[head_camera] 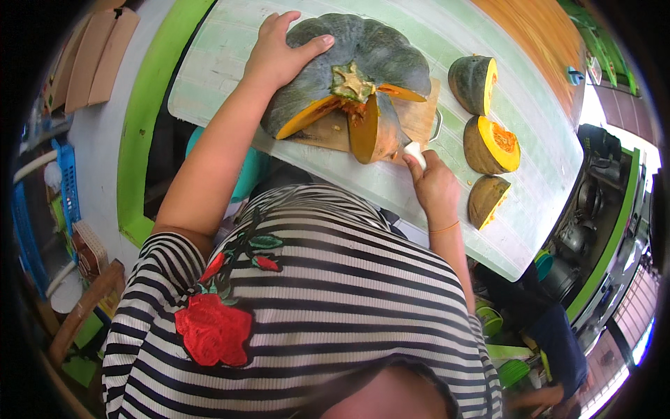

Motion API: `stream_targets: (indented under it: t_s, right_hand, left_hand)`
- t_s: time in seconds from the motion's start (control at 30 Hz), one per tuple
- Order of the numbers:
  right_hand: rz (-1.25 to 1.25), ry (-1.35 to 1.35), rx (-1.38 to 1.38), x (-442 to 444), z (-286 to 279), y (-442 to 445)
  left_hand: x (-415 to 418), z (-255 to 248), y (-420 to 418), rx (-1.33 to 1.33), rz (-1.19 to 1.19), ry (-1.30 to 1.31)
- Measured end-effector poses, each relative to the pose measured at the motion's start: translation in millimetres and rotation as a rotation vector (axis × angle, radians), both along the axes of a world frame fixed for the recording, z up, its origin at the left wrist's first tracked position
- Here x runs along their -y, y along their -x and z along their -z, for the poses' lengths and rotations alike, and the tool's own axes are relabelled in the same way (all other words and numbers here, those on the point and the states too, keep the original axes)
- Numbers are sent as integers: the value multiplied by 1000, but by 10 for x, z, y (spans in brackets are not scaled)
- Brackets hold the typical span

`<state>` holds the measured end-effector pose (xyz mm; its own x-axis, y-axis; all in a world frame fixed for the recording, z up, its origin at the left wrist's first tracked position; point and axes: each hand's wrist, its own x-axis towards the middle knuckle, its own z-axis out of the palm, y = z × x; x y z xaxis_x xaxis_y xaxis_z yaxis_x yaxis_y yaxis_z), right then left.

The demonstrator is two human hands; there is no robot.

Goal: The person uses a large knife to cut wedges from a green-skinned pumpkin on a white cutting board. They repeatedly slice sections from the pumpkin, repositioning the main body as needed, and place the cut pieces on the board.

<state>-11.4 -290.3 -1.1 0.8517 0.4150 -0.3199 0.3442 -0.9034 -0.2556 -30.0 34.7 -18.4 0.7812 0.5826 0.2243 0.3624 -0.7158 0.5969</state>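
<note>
A large green pumpkin [377, 44] rests stem up on a wooden cutting board [327, 131], with open gaps showing its orange flesh and seeds. My left hand [285, 50] lies spread on the pumpkin's upper left rind. In my right hand [435, 180] is the white handle of a knife [415, 153]; its blade is mostly hidden behind or in a pumpkin wedge [374, 131] that stands near the stem. Three cut pumpkin pieces [492, 144] sit in a row on the table to the right of the board.
The pale green table [544, 209] has rounded corners, with a wooden surface [528, 31] beyond it. A rack of pots [578, 235] stands at the right. A person's dark blue garment [557, 345] shows at lower right. Cardboard [99, 57] is at upper left.
</note>
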Motion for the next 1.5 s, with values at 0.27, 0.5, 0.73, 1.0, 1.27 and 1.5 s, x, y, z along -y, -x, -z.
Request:
stream_targets:
  t_s: [0.27, 0.5, 0.73, 1.0, 1.27, 1.5]
  right_hand:
    - [-26, -55, -82, 238, 51, 272]
    - [-213, -5, -83, 804, -365, -532]
    - [-163, 85, 192, 1205, 146, -364]
    - [78, 242, -5, 832, 243, 92]
    - [267, -86, 211, 1286, 471, 613]
    - [488, -186, 249, 1159, 769, 583]
  left_hand:
    - [304, -270, -4, -19, 57, 99]
    - [252, -187, -7, -35, 164, 188]
    - [250, -209, -10, -47, 134, 220]
    - [154, -130, -6, -69, 180, 312]
    - [81, -131, 75, -62, 202, 386]
    - [175, -162, 109, 46, 273, 321]
